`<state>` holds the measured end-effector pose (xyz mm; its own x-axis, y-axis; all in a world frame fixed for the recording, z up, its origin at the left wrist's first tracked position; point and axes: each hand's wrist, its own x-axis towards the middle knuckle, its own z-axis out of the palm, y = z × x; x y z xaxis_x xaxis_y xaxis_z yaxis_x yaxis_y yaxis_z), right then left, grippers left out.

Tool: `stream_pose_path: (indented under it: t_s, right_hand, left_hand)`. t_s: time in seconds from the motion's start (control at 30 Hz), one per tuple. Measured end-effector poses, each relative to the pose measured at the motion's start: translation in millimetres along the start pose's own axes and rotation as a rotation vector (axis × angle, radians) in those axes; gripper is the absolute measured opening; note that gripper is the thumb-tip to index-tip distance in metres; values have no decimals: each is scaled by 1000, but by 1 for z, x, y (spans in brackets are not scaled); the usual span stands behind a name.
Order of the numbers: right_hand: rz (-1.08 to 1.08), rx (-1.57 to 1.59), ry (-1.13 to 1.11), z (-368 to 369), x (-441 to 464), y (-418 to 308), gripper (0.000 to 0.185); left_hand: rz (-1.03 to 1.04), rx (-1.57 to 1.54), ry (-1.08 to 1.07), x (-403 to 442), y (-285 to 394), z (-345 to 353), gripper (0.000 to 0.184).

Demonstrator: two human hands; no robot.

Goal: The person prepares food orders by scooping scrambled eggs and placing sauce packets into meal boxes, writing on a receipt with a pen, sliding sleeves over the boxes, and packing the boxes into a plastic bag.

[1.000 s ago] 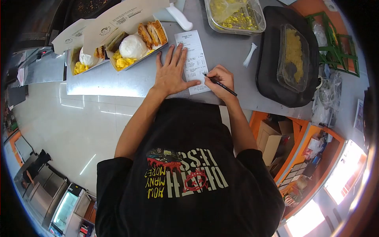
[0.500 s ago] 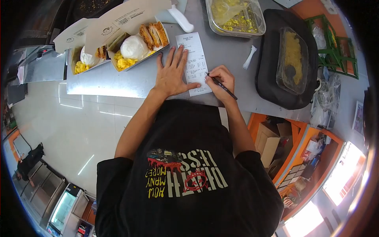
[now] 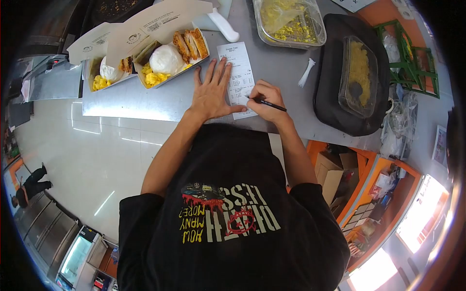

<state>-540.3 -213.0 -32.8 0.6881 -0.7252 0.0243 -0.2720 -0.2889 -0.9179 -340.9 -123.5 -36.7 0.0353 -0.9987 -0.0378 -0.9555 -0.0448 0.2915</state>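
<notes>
Overhead View of a Kitchen Counter

A single head-worn, wide-angle camera looks forward and steeply down from just above the black T-shirt (image 3: 233,155), framing the left hand (image 3: 209,94), right hand (image 3: 267,101), pen (image 3: 270,104) and receipt (image 3: 239,68) at arm's reach. The steel counter (image 3: 291,114) spans the top; the tiled floor (image 3: 116,160) recedes at left, inside curved, dark edges.

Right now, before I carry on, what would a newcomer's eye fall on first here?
Probably the black T-shirt, its bold, upside-down print at bottom center. Above it, the left hand lies spread over a printed receipt's left edge, while the right hand holds a black pen to it. At upper left, two open cardboard meal boxes show white mounds and yellow food.
</notes>
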Motion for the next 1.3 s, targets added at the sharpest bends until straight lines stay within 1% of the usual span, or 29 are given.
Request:
stream_pose_path:
  t_s: [0.1, 0.2, 0.3, 0.4, 0.5, 0.53, 0.63, 0.67, 0.73, 0.83, 0.87, 0.97, 1.07, 1.17, 1.27, 1.3]
  right_hand:
    - [-22, -20, 37, -6, -8, 7, 14]
    - [-54, -46, 207, -9, 5, 10, 13]
    - [-101, 98, 188, 6, 20, 10, 12]
    - [-95, 64, -44, 10, 29, 11, 11]
    - [-162, -50, 231, 14, 57, 9, 11]
    - [-145, -23, 156, 11, 60, 2, 12]
    - [-87, -152, 16, -4, 52, 2, 15]
    - [-77, -124, 22, -11, 49, 4, 15]
    - [-42, -62, 34, -18, 36, 8, 14]
    - [214, -145, 266, -30, 37, -1, 12]
    - [185, -212, 275, -37, 37, -9, 16]
    - [130, -510, 197, -41, 36, -11, 19]
    - [141, -579, 107, -44, 30, -30, 27]
    - [-27, -712, 94, -39, 20, -7, 29]
    - [-35, -630, 159, -34, 16, -1, 31]
    - [-24, -611, 190, -32, 13, -2, 31]
  left_hand:
    - [1, -7, 5, 1, -1, 1, 140]
    - [-3, -8, 7, 2, 0, 0, 139]
    - [1, 4, -12, 2, 1, -1, 139]
    - [-9, -5, -19, 2, 0, -1, 139]
    - [-3, -6, -18, 2, 1, 0, 139]
    - [-3, -3, -18, 2, 2, 0, 139]
    - [6, -5, -26, 0, -1, -2, 137]
    - [3, -11, -20, 2, -1, -1, 137]
    - [1, -19, 6, 1, 0, -4, 128]
    - [5, 30, 76, 4, 6, 6, 114]
    - [9, 61, 103, 5, 7, 10, 109]
    - [108, -48, 17, 19, 20, -1, 100]
    - [132, -137, 123, 35, 25, -2, 103]
    - [161, -272, 224, 38, 20, 6, 102]
    - [182, -247, 290, 30, 18, 5, 94]
    - [178, -267, 315, 23, 18, 0, 87]
